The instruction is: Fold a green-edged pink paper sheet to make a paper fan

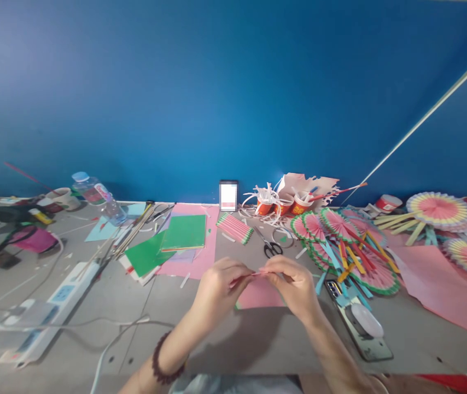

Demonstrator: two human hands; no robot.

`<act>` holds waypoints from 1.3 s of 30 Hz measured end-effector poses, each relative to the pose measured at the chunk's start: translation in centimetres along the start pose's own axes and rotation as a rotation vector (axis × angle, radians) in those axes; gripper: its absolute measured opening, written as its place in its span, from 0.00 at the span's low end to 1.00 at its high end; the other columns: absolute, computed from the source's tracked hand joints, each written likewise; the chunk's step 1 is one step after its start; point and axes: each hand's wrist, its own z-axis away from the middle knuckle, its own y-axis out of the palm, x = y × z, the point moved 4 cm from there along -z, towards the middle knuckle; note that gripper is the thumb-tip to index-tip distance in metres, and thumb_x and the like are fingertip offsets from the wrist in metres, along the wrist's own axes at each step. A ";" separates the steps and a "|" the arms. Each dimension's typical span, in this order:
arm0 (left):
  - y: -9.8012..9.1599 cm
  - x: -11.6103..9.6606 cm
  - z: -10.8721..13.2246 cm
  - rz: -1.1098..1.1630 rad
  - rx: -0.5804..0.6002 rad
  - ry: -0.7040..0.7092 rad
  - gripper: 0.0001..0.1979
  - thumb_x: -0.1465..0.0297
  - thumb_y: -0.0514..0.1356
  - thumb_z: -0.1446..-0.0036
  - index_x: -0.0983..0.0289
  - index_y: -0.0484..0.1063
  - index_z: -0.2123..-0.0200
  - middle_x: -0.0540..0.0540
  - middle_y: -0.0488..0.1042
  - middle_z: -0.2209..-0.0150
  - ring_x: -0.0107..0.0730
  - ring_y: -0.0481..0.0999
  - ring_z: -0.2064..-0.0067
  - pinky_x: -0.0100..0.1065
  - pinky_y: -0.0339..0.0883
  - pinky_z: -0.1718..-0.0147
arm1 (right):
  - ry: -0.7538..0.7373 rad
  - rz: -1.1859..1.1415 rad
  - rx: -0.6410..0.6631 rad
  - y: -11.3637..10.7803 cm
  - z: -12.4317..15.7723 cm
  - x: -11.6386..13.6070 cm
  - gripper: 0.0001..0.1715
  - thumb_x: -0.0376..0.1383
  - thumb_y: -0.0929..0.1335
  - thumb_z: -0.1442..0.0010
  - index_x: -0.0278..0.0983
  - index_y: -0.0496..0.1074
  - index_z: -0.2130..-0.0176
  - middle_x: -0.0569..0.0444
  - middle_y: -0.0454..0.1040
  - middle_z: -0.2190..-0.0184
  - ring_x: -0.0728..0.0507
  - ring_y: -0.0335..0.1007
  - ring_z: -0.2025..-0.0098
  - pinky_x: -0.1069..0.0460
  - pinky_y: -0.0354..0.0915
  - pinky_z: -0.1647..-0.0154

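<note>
A pink paper sheet (260,295) hangs between my two hands just above the table, its upper edge folded over and green showing at its lower left corner. My left hand (226,282) pinches the fold from the left, a beaded bracelet on that wrist. On the other side my right hand (293,279) pinches the same edge, its fingertips very close to those of the left. Beyond the hands lie a pleated pink-and-green paper strip (234,227) and black-handled scissors (273,249).
Green sheets (184,231) lie on pink paper at left-centre, with a power strip (55,312) and a bottle (110,205) further left. Pleated paper fans (377,273), a phone (365,334) and red cups (301,203) are to the right. A small screen (228,196) leans on the wall.
</note>
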 end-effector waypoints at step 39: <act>0.0 -0.1 0.7 -0.257 -0.113 0.161 0.11 0.72 0.55 0.35 0.63 0.77 0.67 0.53 0.78 0.72 0.32 0.75 0.69 0.32 0.67 0.69 | 0.015 0.119 0.164 -0.1 0.0 0.0 0.10 0.38 0.70 0.38 0.38 0.81 0.67 0.51 0.78 0.70 0.47 0.75 0.68 0.55 0.70 0.66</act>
